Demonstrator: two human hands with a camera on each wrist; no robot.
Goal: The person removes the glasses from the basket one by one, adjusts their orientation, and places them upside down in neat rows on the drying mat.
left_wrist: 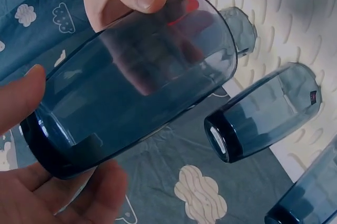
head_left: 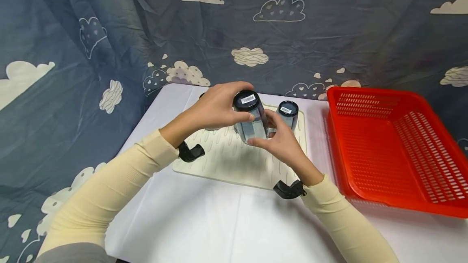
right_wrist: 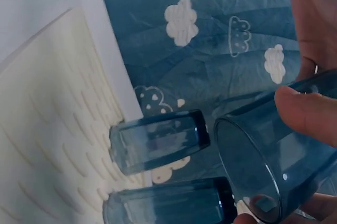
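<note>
Both hands hold a blue-tinted drinking glass (head_left: 252,129) tilted upside down over the mat. My left hand (head_left: 219,106) grips it round the thick dark base, which faces up and carries a barcode sticker. Lower down, near the open rim, my right hand (head_left: 279,139) has its thumb and fingers round the wall. In the left wrist view, the held glass (left_wrist: 142,87) spans both hands. More glasses of the same kind stand base up on the cream ridged mat (head_left: 226,165), one glass (head_left: 289,113) right beside my right hand. Another is mostly hidden behind my left hand.
A red plastic basket (head_left: 393,202) with slotted sides sits on the white-covered table (head_left: 190,214) to the right. Behind the table and along its left hangs a dark blue cloth (head_left: 226,31) with cloud prints. Each wrist wears a black strap mount.
</note>
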